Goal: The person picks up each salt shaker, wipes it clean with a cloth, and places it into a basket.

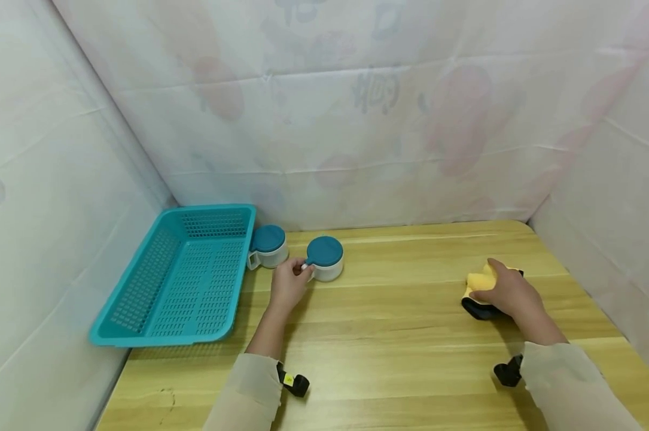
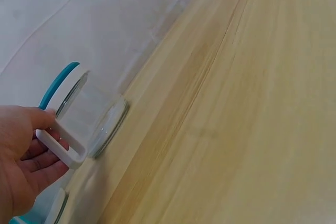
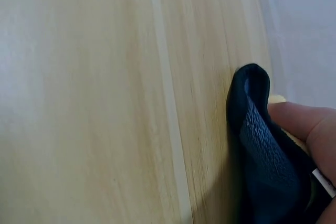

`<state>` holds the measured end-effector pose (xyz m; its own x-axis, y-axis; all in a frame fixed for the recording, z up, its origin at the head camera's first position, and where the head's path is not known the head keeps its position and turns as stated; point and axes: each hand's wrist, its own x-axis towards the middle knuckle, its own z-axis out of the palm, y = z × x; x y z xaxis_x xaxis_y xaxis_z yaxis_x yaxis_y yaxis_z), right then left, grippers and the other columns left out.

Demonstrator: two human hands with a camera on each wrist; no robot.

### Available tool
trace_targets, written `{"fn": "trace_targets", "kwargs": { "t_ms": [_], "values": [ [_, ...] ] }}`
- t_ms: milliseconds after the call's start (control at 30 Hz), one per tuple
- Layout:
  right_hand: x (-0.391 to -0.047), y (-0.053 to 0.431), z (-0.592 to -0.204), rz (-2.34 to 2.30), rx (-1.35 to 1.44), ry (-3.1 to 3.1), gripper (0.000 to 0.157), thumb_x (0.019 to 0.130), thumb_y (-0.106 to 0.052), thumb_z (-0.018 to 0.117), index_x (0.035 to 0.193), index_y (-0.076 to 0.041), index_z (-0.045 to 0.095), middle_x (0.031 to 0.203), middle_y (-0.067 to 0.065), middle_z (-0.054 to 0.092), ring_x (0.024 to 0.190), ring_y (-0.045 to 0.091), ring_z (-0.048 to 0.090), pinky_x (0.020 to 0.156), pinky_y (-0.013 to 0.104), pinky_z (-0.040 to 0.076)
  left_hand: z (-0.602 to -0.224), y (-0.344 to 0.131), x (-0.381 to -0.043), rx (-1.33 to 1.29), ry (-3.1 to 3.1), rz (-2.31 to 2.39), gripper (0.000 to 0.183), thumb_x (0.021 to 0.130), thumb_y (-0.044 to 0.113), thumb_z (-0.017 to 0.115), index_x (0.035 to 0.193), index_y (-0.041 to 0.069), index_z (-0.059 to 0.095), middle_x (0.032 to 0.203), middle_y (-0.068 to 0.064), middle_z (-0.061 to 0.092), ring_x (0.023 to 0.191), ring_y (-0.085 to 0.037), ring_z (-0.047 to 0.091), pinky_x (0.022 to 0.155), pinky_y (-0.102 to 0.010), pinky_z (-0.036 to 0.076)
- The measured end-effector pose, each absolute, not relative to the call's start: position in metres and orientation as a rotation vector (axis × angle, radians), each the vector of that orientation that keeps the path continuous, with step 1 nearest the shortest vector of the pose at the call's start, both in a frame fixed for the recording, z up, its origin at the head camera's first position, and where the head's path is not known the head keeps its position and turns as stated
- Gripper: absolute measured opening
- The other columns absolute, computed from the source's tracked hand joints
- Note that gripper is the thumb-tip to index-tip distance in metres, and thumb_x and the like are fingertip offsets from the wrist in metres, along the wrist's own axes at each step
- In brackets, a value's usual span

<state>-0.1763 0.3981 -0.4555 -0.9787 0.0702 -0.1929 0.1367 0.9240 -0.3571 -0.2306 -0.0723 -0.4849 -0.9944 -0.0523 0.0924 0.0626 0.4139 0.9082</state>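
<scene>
A clear jar [image 1: 326, 263] with a blue lid and a white handle stands near the back of the table. My left hand [image 1: 290, 284] holds its handle [image 2: 65, 148], fingers curled through it in the left wrist view. Just left of it stands a second jar [image 1: 270, 246] of the same kind, beside the basket. On the right side, my right hand [image 1: 512, 292] grips a bunched cloth [image 1: 480, 284], yellow on one face and black on the other. The dark fold of the cloth [image 3: 268, 156] fills the lower right of the right wrist view.
A turquoise plastic basket [image 1: 195, 287] with slotted walls sits at the left of the wooden table [image 1: 389, 359]. Pale printed sheets [image 1: 356, 120] hang behind the table and along both sides. Each forearm wears a dark wrist camera [image 1: 294, 382].
</scene>
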Motion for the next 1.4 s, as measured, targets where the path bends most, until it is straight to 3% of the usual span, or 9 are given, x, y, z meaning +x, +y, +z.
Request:
{"fn": "trace_targets", "kwargs": {
  "t_ms": [167,500,600,700,800,933,1100,1233,1400],
  "values": [
    [-0.179,0.392,-0.458,-0.568,0.117,2.984,0.1,0.082,-0.031,0.077,0.152,0.007,0.017,0.127,0.042,0.046,0.097,0.051,0.055,0.068,0.054,0.046,-0.486,-0.077,-0.226,0.003,-2.557,-1.645,0.024,0.091,0.021,0.072,0.107,0.003,0.072,0.092,-0.007,0.069,0.084,-0.019,0.063,0.068,-0.027,0.056],
    [-0.175,0.397,-0.452,-0.415,0.051,3.201,0.081,0.082,-0.007,0.071,0.15,0.0,0.029,0.127,0.037,0.05,0.098,0.055,0.055,0.068,0.062,0.046,-0.484,-0.077,-0.22,0.057,-2.543,-1.679,0.023,0.091,0.022,0.072,0.105,0.003,0.072,0.091,-0.007,0.069,0.082,-0.018,0.063,0.066,-0.026,0.055],
    [-0.173,0.397,-0.454,-0.337,0.001,3.259,0.078,0.082,-0.001,0.07,0.15,-0.004,0.032,0.123,0.035,0.053,0.088,0.052,0.057,0.056,0.054,0.047,-0.484,-0.078,-0.219,0.069,-2.545,-1.664,0.023,0.091,0.022,0.072,0.105,0.003,0.072,0.09,-0.007,0.068,0.081,-0.018,0.062,0.065,-0.026,0.055],
    [-0.171,0.398,-0.456,-0.227,-0.056,3.327,0.078,0.081,0.003,0.069,0.149,-0.009,0.034,0.123,0.029,0.054,0.09,0.05,0.055,0.044,0.045,0.042,-0.483,-0.078,-0.218,0.08,-2.549,-1.661,0.024,0.091,0.023,0.072,0.105,0.004,0.072,0.09,-0.006,0.068,0.081,-0.017,0.062,0.066,-0.026,0.056],
    [-0.171,0.4,-0.458,-0.133,-0.106,3.364,0.077,0.082,0.007,0.066,0.149,-0.014,0.034,0.127,0.024,0.053,0.1,0.051,0.051,0.039,0.038,0.036,-0.483,-0.077,-0.218,0.085,-2.548,-1.664,0.024,0.091,0.023,0.072,0.105,0.004,0.072,0.09,-0.006,0.068,0.081,-0.018,0.062,0.066,-0.027,0.056],
    [-0.17,0.396,-0.463,-0.1,-0.191,3.345,0.071,0.083,0.01,0.061,0.146,-0.013,0.039,0.123,0.021,0.056,0.097,0.048,0.054,0.039,0.034,0.036,-0.485,-0.078,-0.217,0.098,-2.54,-1.673,0.022,0.09,0.022,0.073,0.103,0.004,0.072,0.088,-0.007,0.068,0.08,-0.018,0.061,0.067,-0.028,0.055],
    [-0.171,0.386,-0.466,-0.129,-0.222,3.243,0.069,0.081,0.003,0.068,0.143,-0.009,0.04,0.118,0.024,0.057,0.092,0.045,0.057,0.048,0.045,0.046,-0.485,-0.079,-0.215,0.097,-2.534,-1.685,0.022,0.09,0.022,0.073,0.104,0.004,0.072,0.088,-0.007,0.068,0.079,-0.018,0.061,0.065,-0.027,0.055],
    [-0.173,0.382,-0.46,-0.223,-0.181,3.104,0.076,0.085,-0.015,0.073,0.149,-0.005,0.032,0.121,0.031,0.052,0.089,0.046,0.057,0.058,0.051,0.048,-0.486,-0.078,-0.213,0.097,-2.525,-1.685,0.022,0.09,0.022,0.073,0.103,0.004,0.072,0.087,-0.007,0.067,0.079,-0.018,0.061,0.065,-0.027,0.055],
    [-0.174,0.379,-0.451,-0.467,-0.116,2.923,0.077,0.097,-0.035,0.053,0.152,0.007,0.017,0.125,0.036,0.049,0.082,0.034,0.057,0.064,0.044,0.046,-0.485,-0.077,-0.211,0.078,-2.511,-1.676,0.022,0.09,0.023,0.073,0.103,0.005,0.072,0.088,-0.006,0.067,0.079,-0.018,0.061,0.066,-0.028,0.054]
  ]
}}
